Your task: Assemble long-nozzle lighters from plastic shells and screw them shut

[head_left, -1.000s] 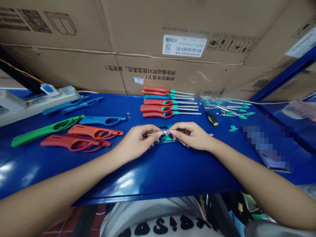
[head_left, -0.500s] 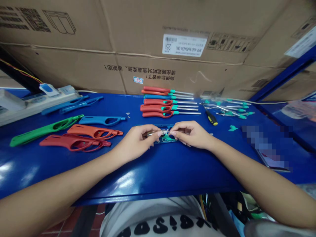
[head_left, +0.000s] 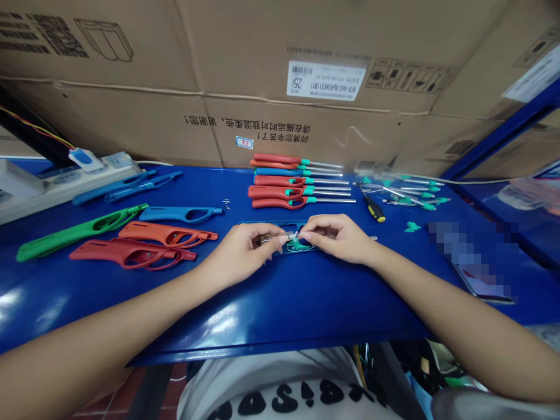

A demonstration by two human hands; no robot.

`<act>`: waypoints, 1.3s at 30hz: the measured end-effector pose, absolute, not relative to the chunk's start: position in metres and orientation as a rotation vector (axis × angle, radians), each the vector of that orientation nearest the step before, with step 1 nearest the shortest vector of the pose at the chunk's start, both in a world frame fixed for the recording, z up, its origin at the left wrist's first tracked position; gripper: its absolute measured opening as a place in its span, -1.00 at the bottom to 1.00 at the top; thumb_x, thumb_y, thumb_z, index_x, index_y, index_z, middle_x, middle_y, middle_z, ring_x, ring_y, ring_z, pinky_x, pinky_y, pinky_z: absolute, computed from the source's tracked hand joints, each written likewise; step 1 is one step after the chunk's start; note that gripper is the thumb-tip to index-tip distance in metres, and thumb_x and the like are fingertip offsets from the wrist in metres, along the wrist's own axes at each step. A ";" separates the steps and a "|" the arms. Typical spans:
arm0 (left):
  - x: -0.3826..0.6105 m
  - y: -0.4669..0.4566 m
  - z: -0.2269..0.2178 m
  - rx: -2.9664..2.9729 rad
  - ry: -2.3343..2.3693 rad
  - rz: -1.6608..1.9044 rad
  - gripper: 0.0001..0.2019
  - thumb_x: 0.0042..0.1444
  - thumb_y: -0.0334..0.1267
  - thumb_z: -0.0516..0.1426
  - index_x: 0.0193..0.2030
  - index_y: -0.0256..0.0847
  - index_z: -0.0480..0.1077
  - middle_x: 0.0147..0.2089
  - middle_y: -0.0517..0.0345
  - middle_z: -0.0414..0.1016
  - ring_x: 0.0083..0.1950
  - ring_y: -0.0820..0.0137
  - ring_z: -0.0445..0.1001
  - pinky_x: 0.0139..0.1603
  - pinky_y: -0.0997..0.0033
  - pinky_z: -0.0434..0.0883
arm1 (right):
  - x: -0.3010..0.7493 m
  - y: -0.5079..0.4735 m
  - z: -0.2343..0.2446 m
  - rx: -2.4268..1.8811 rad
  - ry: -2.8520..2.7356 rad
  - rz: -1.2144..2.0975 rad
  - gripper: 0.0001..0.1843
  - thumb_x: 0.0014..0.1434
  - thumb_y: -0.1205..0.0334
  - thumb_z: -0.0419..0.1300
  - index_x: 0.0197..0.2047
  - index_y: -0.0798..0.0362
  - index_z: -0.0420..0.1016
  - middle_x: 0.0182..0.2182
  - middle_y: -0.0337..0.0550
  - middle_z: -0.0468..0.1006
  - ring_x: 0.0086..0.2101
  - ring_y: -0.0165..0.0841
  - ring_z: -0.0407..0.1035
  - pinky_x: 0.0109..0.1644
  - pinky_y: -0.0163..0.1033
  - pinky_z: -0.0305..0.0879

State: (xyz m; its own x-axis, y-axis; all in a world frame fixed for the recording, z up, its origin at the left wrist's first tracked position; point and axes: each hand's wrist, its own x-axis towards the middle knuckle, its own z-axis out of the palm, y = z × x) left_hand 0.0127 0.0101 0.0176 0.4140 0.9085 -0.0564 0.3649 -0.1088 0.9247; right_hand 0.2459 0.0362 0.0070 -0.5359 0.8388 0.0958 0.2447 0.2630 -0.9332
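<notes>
My left hand [head_left: 247, 248] is closed on a small clear fuel tank [head_left: 273, 237], mostly hidden by the fingers. Its right end meets the fingertips of my right hand [head_left: 335, 236], which pinch a thin pale piece too small to name. Beneath both hands lies a blue lighter shell [head_left: 286, 225] on the blue table. Inside it, near its right part, a teal trigger [head_left: 300, 244] shows beside a thin white wire. A bit of metal tube pokes out past my right hand.
Behind my hands, several finished-looking long lighters [head_left: 280, 191] lie in a row. A screwdriver [head_left: 374, 209], metal tubes with teal ends [head_left: 411, 192] and a blurred phone-like slab [head_left: 476, 262] are on the right. Coloured shells [head_left: 131, 251] and a power strip [head_left: 65, 181] occupy the left; cardboard [head_left: 258, 64] rises behind.
Both hands stay at the same spot, fingertips together over the blue shell. Only a very slight shift of the fingers shows.
</notes>
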 end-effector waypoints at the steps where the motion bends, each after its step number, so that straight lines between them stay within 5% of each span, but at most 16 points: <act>1: 0.013 0.010 0.017 1.677 1.121 0.685 -0.73 0.27 -0.11 0.17 -0.11 -0.27 0.58 -0.29 0.10 0.60 -0.35 0.40 0.45 -0.30 0.43 0.39 | 0.246 0.036 0.007 -0.977 -1.936 1.272 -0.74 0.20 0.06 0.28 -0.28 0.11 0.58 -0.40 -0.18 0.50 -0.42 -0.43 0.29 -0.33 -0.29 0.23; 17: 0.013 0.010 0.005 1.743 1.039 0.739 -0.72 0.28 -0.09 0.16 -0.23 -0.24 0.61 -0.32 0.14 0.59 -0.32 0.40 0.44 -0.29 0.47 0.34 | 0.244 0.035 0.006 -1.020 -1.929 1.281 -0.72 0.17 0.04 0.29 -0.29 0.11 0.59 -0.41 -0.17 0.54 -0.42 -0.43 0.32 -0.34 -0.30 0.26; 28: 0.016 0.009 0.007 1.721 1.076 0.768 -0.70 0.27 -0.07 0.15 -0.27 -0.25 0.58 -0.34 0.13 0.59 -0.37 0.41 0.42 -0.36 0.49 0.32 | 0.240 0.034 0.012 -1.143 -1.819 1.411 -0.53 0.10 -0.20 0.32 -0.29 0.09 0.51 -0.62 -0.36 0.35 -0.67 -0.54 0.11 -0.60 -0.35 0.01; 39: 0.016 0.004 0.007 1.771 1.064 0.825 -0.67 0.32 -0.07 0.12 -0.28 -0.25 0.59 -0.38 0.17 0.57 -0.42 0.44 0.39 -0.37 0.49 0.29 | 0.235 0.027 0.009 -1.070 -1.807 1.318 -0.58 0.16 -0.17 0.30 -0.37 0.06 0.51 -0.61 -0.31 0.36 -0.64 -0.51 0.11 -0.57 -0.31 0.02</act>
State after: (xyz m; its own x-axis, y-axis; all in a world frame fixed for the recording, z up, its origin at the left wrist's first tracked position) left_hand 0.0161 0.0039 0.0069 0.4111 0.9066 0.0953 0.3183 -0.2407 0.9169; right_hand 0.2349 0.0269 0.0090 -0.4556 0.8894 0.0375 0.2356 0.1611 -0.9584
